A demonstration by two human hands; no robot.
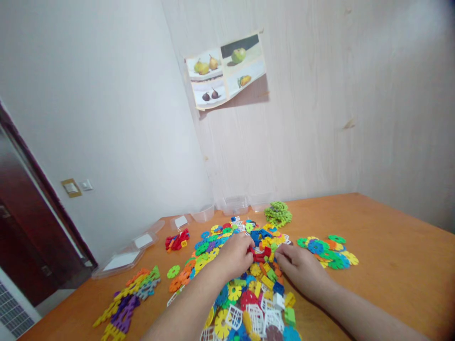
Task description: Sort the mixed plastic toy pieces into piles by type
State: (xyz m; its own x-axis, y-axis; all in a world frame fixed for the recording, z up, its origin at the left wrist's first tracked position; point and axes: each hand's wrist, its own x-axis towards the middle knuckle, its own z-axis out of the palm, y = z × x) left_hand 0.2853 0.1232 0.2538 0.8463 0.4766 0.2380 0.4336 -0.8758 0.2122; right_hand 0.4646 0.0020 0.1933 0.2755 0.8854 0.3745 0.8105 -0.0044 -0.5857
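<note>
A: What occupies the person's hands at the wooden table (391, 246)?

B: Both rest on the central heap of coloured plastic pieces (245, 265). The left hand (235, 255) curls its fingers onto a red piece (258, 256) at the heap's middle; the right hand (300, 270), at 3 o'clock from it, lies knuckles up with fingertips bent into the same spot. Whether either hand truly grips the piece cannot be told.

A: And around them?

B: A green stack (278, 213) sits at 12 o'clock from the hands, a mixed flower-disc cluster (329, 251) at 2 o'clock, a small red cluster (177, 240) at 10 o'clock, and joined purple-and-yellow pieces (124, 305) at 8 o'clock. Clear plastic lids (122, 260) line the far-left edge; a fruit poster (227, 71) hangs on the wall.
</note>
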